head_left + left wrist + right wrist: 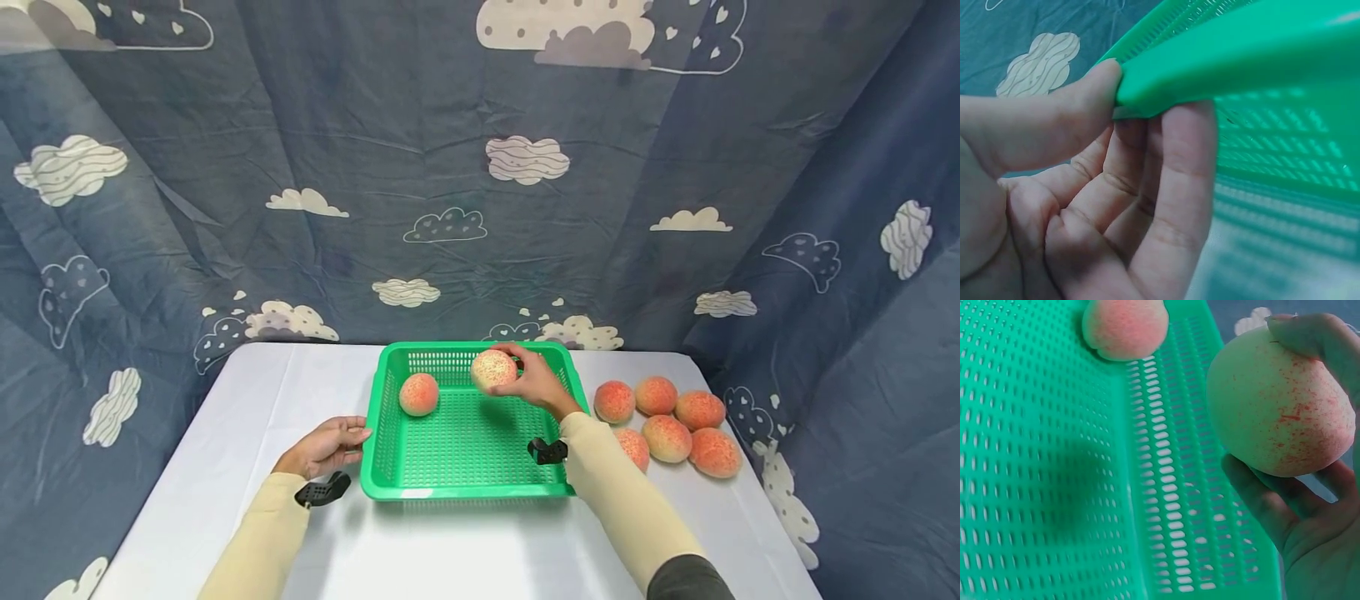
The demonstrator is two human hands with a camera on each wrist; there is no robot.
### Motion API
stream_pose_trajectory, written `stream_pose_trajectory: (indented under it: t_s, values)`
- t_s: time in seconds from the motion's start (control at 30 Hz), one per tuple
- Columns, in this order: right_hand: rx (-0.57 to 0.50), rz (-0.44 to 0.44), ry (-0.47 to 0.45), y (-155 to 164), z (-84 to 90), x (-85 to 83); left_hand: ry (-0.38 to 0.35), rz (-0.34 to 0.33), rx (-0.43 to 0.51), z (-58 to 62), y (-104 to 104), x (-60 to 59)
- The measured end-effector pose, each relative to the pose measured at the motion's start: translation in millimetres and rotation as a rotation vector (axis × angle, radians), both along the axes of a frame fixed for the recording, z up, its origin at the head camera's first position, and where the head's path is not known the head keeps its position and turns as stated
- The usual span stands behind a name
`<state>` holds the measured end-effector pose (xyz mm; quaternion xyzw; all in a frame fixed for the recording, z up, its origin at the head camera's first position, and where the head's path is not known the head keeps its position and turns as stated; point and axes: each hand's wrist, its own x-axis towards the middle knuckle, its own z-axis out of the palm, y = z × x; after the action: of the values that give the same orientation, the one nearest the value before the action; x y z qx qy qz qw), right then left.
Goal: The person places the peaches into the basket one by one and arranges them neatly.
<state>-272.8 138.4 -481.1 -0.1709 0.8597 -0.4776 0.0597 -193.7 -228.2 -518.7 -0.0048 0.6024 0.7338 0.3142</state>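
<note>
My right hand (534, 379) holds a pale, red-speckled peach (492, 370) above the far right part of a green plastic basket (468, 492). In the right wrist view the thumb and fingers wrap the held peach (1279, 406), which hangs clear of the basket floor. Another peach (418, 394) sits inside the basket at its left side. At the basket's left rim is my left hand (327, 446). The left wrist view shows its thumb (1085, 106) on the outer edge and its fingers curled underneath, pinching the rim (1222, 69).
Several reddish peaches (667, 437) lie grouped on the white table (292, 383), right of the basket; my right forearm partly covers one. A dark blue cloud-print cloth (420, 167) hangs behind the table and along its sides. Each wrist carries a black device (322, 489).
</note>
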Motion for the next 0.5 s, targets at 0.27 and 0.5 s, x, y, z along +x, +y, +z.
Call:
stream_pose_trajectory:
  t_s: [0.27,0.5]
  values:
    - [0.034,-0.038,-0.03,-24,-10.7,-9.9,0.005,0.0,0.012,-1.5,0,-1.2]
    - [0.094,-0.048,-0.034,-42,-25.9,-13.6,0.008,-0.012,0.018,-1.1,-1,2.1]
